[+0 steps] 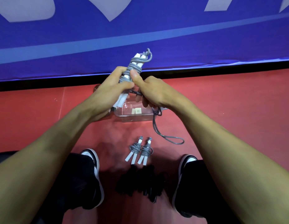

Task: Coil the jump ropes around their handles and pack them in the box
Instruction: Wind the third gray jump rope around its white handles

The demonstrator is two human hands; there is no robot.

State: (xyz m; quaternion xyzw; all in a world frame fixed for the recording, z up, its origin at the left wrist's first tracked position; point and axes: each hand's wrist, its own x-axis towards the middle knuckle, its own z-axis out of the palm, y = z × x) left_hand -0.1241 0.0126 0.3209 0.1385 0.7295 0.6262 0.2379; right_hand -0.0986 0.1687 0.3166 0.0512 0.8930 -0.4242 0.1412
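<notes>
My left hand (108,89) grips a jump rope with two white handles (137,63) held side by side, grey cord wound around them. My right hand (154,92) pinches the grey cord against the bundle with its thumb up. The loose end of the cord (169,139) hangs from my right hand and loops on the red floor. A clear plastic box (134,118) sits on the floor just below my hands. Two coiled grey ropes with white handles (140,151) lie side by side on the floor between my feet.
A heap of black jump ropes (143,183) lies between my black-and-white shoes (93,178). A blue banner with a black lower edge (205,46) runs across behind the box. Red floor spreads left and right.
</notes>
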